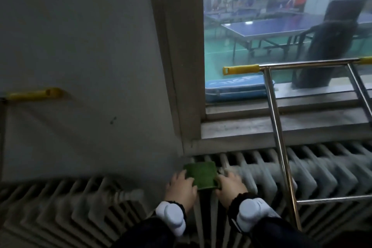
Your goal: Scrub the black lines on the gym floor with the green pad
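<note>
One green pad (pixel 202 175), square, dark and rough-faced, lies flat on top of the right of two grey radiators (pixel 314 169), near the wall corner. Two hands: the left hand (pixel 182 188) and right hand (pixel 230 186) each pinch one edge of it.

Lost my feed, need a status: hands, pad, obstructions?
Left hand and right hand both gripping green pad. Pad atop radiator, not on floor. Metal rail close right.

The head view looks forward and down, close over a radiator (pixel 261 169) below a window (pixel 281 26).
</note>
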`<state>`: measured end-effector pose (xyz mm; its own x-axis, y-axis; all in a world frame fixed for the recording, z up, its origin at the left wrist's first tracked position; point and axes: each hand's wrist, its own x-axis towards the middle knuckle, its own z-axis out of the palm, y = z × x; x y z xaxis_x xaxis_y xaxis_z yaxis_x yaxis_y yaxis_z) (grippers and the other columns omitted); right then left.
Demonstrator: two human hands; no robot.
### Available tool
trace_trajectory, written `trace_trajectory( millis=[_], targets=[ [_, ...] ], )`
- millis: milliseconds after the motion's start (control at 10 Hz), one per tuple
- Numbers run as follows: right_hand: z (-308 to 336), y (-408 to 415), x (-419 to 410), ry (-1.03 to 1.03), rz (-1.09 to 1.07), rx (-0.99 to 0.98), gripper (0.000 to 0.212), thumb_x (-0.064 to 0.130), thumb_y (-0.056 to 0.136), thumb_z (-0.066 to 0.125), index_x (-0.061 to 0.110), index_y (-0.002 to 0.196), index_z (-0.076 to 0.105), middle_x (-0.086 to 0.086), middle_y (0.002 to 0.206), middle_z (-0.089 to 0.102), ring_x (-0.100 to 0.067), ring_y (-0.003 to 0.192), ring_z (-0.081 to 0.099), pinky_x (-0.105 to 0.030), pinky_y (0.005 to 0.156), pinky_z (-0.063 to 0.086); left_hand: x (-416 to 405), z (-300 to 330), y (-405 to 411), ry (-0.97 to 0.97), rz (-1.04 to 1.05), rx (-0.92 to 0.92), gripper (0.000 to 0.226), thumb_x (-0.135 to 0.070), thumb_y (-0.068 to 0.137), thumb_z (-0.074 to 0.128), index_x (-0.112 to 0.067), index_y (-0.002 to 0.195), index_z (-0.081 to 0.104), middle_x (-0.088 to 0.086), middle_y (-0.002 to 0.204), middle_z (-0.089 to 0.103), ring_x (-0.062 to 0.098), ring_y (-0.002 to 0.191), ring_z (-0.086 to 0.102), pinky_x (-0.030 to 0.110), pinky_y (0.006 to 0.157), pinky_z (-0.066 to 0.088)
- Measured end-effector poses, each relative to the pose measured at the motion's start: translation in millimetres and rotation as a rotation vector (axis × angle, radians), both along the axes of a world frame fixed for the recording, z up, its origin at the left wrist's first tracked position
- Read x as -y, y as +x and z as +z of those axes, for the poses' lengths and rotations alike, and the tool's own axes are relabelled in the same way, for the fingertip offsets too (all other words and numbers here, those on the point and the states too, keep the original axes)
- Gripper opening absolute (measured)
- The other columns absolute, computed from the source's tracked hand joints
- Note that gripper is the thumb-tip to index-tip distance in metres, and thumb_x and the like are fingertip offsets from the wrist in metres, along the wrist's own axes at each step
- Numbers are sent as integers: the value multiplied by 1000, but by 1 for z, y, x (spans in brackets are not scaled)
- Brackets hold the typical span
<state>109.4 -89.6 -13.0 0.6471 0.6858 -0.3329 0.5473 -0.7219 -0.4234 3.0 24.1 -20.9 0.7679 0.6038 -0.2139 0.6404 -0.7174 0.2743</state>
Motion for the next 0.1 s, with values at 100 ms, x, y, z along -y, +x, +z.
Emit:
trace_trajectory(
  millis=[100],
  targets=[
    [-3,-11,12,-7,-30,44,45,30,92,48,27,137,46,-6,158,15,-31,143,16,-35,114,29,2,-8,-2,45,-118,-113,46,-39,96,40,-21,139,38,4,156,22,28,143,21,43,114,25]
  ],
)
